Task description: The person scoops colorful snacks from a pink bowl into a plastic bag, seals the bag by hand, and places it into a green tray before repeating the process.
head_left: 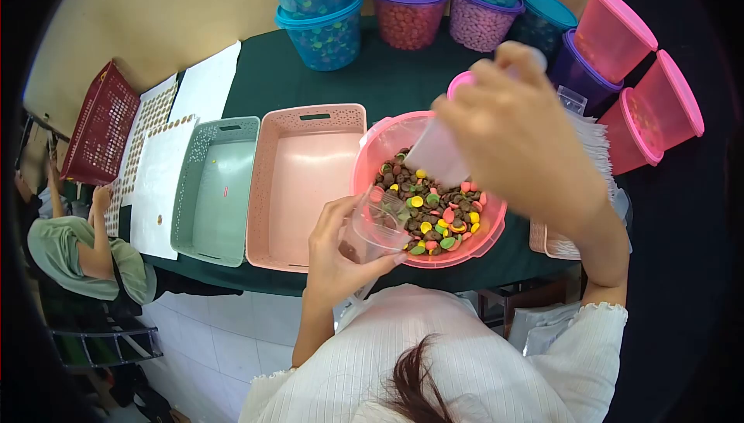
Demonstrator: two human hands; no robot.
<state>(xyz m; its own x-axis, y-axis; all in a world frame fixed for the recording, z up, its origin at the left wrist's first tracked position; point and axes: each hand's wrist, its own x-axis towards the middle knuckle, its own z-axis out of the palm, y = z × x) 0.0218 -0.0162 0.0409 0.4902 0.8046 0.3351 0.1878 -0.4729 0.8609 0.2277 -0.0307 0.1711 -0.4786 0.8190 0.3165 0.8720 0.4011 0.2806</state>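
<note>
Chocolate-brown, pink, yellow and green candies point(434, 225) fill the bottom of a round pink tub point(494, 231) in front of me. My left hand point(335, 251) is closed around a clear plastic container point(377, 225), tilted at the tub's left rim, with some brown pieces inside it. Over the tub's right side, my right hand point(508, 125), slightly blurred, grips a translucent whitish scoop point(435, 152). The scoop points down and left, its lower end close over the candies. My right fingers partly hide its upper part.
To the left stand a pink basket point(306, 179), a green basket point(213, 225) and white sheets bearing rows of brown discs point(147, 125). A person point(89, 260) works beyond a maroon basket point(97, 128). Stacked candy tubs point(322, 39) line the back; pink tubs point(616, 24) stand right.
</note>
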